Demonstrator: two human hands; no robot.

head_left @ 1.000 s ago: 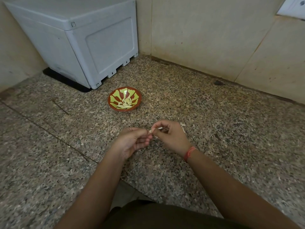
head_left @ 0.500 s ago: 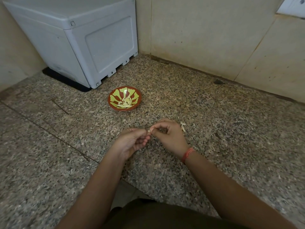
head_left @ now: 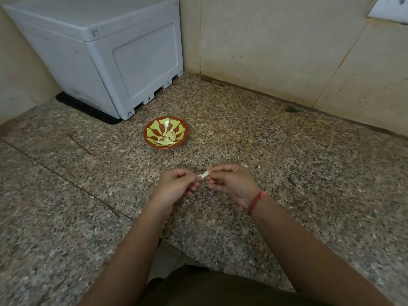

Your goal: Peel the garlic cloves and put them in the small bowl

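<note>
Garlic clove (head_left: pixel 204 174) pinched between left hand (head_left: pixel 176 187) and right hand (head_left: pixel 232 184), gripping opposite ends to pull its skin off

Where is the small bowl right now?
In the head view, the small bowl sits on the granite left of centre, between the white box and the left hand.

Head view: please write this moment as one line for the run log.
step: peeling | left hand: pinches garlic clove | right hand: pinches same clove | small bowl: holds peeled cloves, beyond hands on granite surface
</note>
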